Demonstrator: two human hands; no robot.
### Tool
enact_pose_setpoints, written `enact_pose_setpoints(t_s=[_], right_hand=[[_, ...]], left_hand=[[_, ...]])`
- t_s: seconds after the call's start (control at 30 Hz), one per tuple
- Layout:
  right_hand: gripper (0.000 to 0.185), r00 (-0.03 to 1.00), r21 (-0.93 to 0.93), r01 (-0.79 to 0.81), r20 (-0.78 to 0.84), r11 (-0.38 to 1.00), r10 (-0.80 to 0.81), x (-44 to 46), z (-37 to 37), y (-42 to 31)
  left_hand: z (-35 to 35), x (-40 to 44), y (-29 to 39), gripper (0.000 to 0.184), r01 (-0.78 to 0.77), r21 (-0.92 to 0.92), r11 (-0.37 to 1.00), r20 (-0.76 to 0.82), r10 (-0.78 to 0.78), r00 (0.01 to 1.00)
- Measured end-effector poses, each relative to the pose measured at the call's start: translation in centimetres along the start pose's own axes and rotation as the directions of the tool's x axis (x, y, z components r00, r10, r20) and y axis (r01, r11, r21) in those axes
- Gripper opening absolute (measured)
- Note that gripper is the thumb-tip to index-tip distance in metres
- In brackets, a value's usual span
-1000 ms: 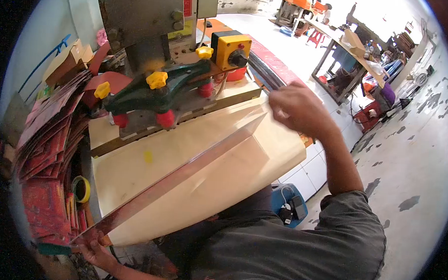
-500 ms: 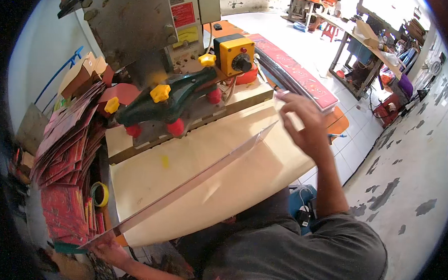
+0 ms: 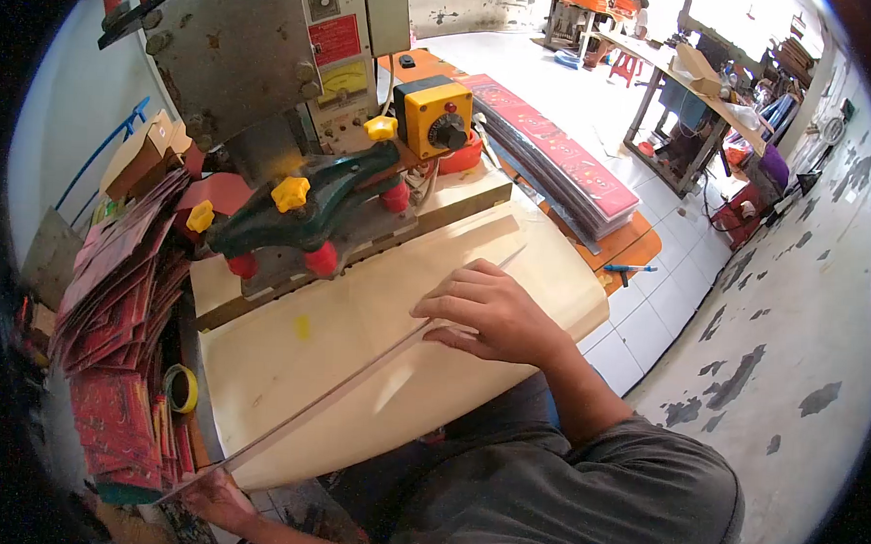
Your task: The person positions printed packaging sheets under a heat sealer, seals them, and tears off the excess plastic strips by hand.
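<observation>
Head view; strip (image 3: 326, 391) between right thumb (image 3: 459, 342), fingers (image 3: 451, 307)

I'm seeing a red-topped stack (image 3: 560, 142) lying along the right edge of the orange tabletop (image 3: 638, 244), a blue pen (image 3: 631, 268) resting by that tabletop's near corner.

Looks like a small workshop, judging by the heavy metal machine (image 3: 237, 59) with its meter (image 3: 344, 82), yellow control box (image 3: 435, 119) and star-shaped knobs (image 3: 290, 195). Crammed beside that with a pile of red printed sheets (image 3: 117, 328). Furnished further back with a cluttered table (image 3: 646, 56) on a white tiled floor (image 3: 619, 360), and bounded at the right by a wall (image 3: 789, 313) with worn, patchy paint.
</observation>
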State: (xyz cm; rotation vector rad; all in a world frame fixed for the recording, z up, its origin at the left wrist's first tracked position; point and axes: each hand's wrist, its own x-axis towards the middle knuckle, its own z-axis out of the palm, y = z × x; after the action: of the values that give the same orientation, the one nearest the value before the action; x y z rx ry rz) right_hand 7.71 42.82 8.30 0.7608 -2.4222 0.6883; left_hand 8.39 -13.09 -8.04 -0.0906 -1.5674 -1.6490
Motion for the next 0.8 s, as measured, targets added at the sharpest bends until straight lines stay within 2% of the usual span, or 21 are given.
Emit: enact_pose_setpoints(t_s=[0.03, 0.1, 0.13, 0.23, 0.27, 0.3, 0.33, 0.4, 0.47, 0.53, 0.57, 0.63, 0.7, 0.77, 0.8], right_hand=[[0.029, 1.000, -0.012, 0.007, -0.022, 1.000, -0.007, -0.2, 0.3, 0.3], [0.023, 0.998, -0.019, 0.015, -0.059, 1.000, -0.016, -0.2, 0.7, 0.4], [0.021, 0.997, -0.001, 0.012, -0.081, 1.000, -0.012, -0.2, 0.7, 0.4], [0.018, 0.994, 0.005, 0.006, -0.113, 1.000, -0.006, -0.4, 0.6, 0.3], [0.017, 0.993, -0.004, 0.009, -0.117, 1.000, -0.009, -0.3, 0.8, 0.3], [0.018, 0.988, -0.011, -0.003, -0.153, 1.000, 0.001, -0.2, 1.1, 0.4], [0.019, 0.982, 0.001, -0.011, -0.187, 1.000, 0.011, -0.3, 1.3, 0.5], [0.017, 0.968, 0.055, -0.009, -0.250, 0.998, 0.022, 0.2, 1.3, 0.2], [0.014, 0.965, 0.040, -0.025, -0.259, 0.999, 0.035, 0.9, 0.8, -1.1], [0.014, 0.965, 0.031, -0.034, -0.258, 0.999, 0.041, 1.2, 0.8, -1.5], [0.014, 0.961, 0.041, -0.035, -0.272, 0.999, 0.045, 1.3, 0.9, -1.8], [0.014, 0.959, 0.040, -0.043, -0.279, 0.998, 0.052, 1.3, 0.9, -2.3], [0.016, 0.962, 0.079, -0.053, -0.264, 0.995, 0.072, 1.4, 1.0, -2.8], [0.014, 0.968, 0.104, -0.049, -0.239, 0.993, 0.073, 1.8, 1.1, -3.5], [0.013, 0.971, 0.131, -0.050, -0.228, 0.990, 0.079, 1.9, 1.0, -3.8]], left_hand=[[1.1, -0.2, 0.6, 0.052, 0.115, -0.335, 0.935, -0.049, -0.139, 0.989], [3.6, -0.6, 2.2, 0.053, 0.184, -0.631, 0.754, -0.041, -0.269, 0.962], [6.5, -0.7, 4.3, 0.051, 0.181, -0.600, 0.779, -0.143, -0.327, 0.934], [9.3, 0.2, 7.6, 0.039, 0.189, -0.680, 0.708, -0.342, -0.536, 0.772], [7.8, 0.1, 6.5, 0.031, 0.256, -0.819, 0.513, -0.114, -0.583, 0.805], [6.5, 0.3, 4.8, 0.026, 0.297, -0.897, 0.327, 0.100, -0.504, 0.858], [4.9, 0.4, 3.0, 0.022, 0.392, -0.909, 0.145, 0.309, -0.397, 0.864], [4.4, 0.1, 2.7, 0.020, 0.410, -0.898, 0.158, 0.370, -0.234, 0.899], [6.2, -0.7, 3.1, 0.020, 0.330, -0.823, 0.464, 0.211, -0.289, 0.934], [8.8, -1.6, 3.6, 0.021, 0.325, -0.727, 0.605, 0.158, -0.314, 0.936], [10.6, -2.2, 4.8, 0.021, 0.319, -0.899, 0.301, 0.179, -0.412, 0.893], [11.6, -3.6, 4.6, 0.020, 0.247, -0.968, -0.045, 0.236, -0.497, 0.835], [11.8, -5.1, 2.6, 0.027, 0.533, -0.838, 0.117, 0.479, -0.311, 0.821], [12.3, -7.6, 2.3, 0.033, 0.631, -0.751, 0.196, 0.583, -0.251, 0.772], [15.3, -7.9, 4.9, 0.031, 0.626, -0.757, 0.188, 0.546, -0.346, 0.764]])
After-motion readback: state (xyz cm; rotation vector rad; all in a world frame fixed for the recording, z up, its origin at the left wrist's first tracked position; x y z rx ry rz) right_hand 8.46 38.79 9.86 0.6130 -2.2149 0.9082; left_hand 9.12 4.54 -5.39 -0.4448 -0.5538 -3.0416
